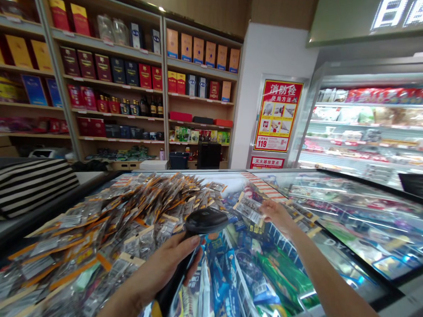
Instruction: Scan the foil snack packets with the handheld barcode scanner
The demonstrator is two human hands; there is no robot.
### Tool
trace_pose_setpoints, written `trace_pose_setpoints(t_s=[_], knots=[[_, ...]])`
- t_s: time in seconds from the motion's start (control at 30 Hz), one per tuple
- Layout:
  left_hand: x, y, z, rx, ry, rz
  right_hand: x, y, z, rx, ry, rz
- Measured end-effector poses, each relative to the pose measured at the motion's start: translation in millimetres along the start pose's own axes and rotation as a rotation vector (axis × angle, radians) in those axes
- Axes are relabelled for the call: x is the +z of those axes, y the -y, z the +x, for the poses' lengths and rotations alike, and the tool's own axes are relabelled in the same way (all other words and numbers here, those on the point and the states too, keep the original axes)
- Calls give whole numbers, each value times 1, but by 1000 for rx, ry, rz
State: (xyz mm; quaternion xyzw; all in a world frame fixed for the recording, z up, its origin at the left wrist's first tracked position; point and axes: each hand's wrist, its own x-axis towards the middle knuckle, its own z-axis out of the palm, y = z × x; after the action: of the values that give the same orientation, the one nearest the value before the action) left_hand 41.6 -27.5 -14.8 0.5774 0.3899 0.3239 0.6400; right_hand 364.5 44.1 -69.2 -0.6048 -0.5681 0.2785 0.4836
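My left hand (178, 251) is wrapped round the handle of a black barcode scanner (205, 220) with yellow accents near its lower end. The scanner's head points to the right, toward a small clear packet (249, 209) with a printed label. That packet is pinched at its right edge by my right hand (275, 214), over the freezer's glass top. A large heap of similar packets (130, 227) with orange edges spreads over the glass on the left. Several more packets (303, 215) lie just right of my right hand.
Under the glass of the chest freezer (364, 282), wire baskets hold frozen bags, among them a green bag (283, 272). A striped bag (33, 185) sits at the left. Shelves of boxed bottles (118, 71), a red poster (278, 114) and a refrigerated display (371, 123) stand behind.
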Motion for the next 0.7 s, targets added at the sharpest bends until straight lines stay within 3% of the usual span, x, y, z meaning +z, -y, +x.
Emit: trace_pose_setpoints(t_s=[0.2,0.33,0.43,0.57,0.6,0.7], knots=[[-9,3,7,-43,-48,-29,-38,-34,18,98,-315,-711],[-11,4,8,-62,-61,-36,-67,-46,18,274,-431,-851],[-11,3,7,-58,-70,-46,-77,-40,12,323,-525,-854],[-13,1,6,-54,-51,-60,-56,-14,5,220,-670,-842],[-13,1,6,-57,-58,-63,-43,-7,5,177,-631,-805],[-15,2,5,-64,-73,-61,7,11,12,68,-327,-672]])
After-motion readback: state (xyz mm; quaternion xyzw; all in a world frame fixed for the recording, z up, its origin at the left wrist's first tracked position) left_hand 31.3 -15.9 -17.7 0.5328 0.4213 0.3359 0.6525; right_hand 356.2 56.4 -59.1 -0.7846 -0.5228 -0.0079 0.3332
